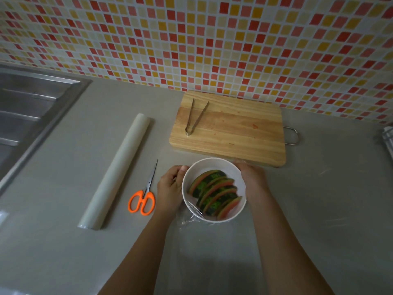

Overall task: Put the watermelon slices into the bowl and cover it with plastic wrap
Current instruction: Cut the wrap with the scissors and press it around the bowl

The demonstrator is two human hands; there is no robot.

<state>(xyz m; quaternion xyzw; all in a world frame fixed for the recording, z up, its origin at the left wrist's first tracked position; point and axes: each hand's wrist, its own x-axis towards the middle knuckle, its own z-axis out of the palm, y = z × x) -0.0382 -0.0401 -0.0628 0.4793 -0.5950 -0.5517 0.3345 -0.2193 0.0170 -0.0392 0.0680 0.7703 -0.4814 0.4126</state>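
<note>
1. Near the front of the grey worktop [63, 158], my left hand [169, 188] and my right hand [253, 179] cup the white bowl [214, 165] from either side, the fingers of both curled against its wall and gripping it.
2. Inside the bowl, the watermelon slices [214, 193] stand on edge in an overlapping row, green rinds up and pink flesh showing.
3. Clear plastic wrap [191, 222] lies under and in front of the bowl, bunched at its near rim; whether it lies across the top I cannot tell.
4. Left of my left hand lie orange-handled scissors [142, 201], blades shut, pointing away from me.
5. Further left, the roll of wrap [118, 169] lies at a slant.
6. Behind the bowl sits a wooden cutting board [234, 133] with metal tongs [194, 116] resting on its left part.
7. A steel sink [25, 107] fills the far left.
</note>
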